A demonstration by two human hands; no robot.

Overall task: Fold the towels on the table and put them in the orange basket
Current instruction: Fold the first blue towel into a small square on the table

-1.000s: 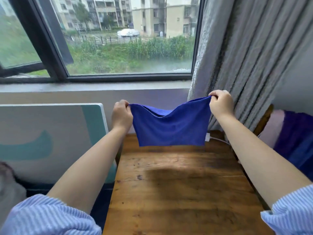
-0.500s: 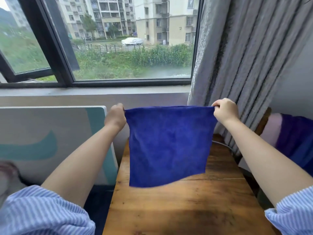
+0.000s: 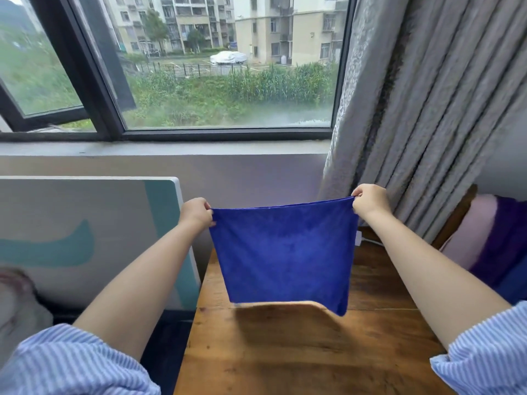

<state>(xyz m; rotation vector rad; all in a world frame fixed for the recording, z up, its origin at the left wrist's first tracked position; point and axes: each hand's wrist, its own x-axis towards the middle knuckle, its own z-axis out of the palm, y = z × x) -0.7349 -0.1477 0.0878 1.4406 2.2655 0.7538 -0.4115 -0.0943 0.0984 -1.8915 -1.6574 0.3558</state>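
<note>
Left hand (image 3: 196,213): it is pinching the towel's upper left corner, fingers curled round the cloth, arm reaching forward from a striped blue sleeve (image 3: 71,363).
Right hand (image 3: 370,201): it is gripping the towel's upper right corner with curled fingers, sitting a little higher than the left hand.
Blue towel (image 3: 285,255): it is hanging spread between the two hands, its top edge stretching nearly taut from one hand to the other, the cloth dropping below them as one flat sheet. The lower right corner is dipping lower than the lower left.
Towel and bench: the lower edge is hanging over the wooden bench (image 3: 299,357) and casting a shadow on the boards just under it; whether the lowest corner is touching the wood cannot be told.
Beyond the hands: a grey wall below a dark-framed window (image 3: 216,81) is facing the person.
Behind the right hand: a grey curtain (image 3: 427,109) is hanging in folds.
Left of the left hand: a white and teal panel (image 3: 85,238) is standing beside the bench.
Right of the right arm: pink and purple cloth (image 3: 490,238) is lying against a wooden frame.
Under the right hand: a white cable (image 3: 368,240) is running along the bench's far edge.
</note>
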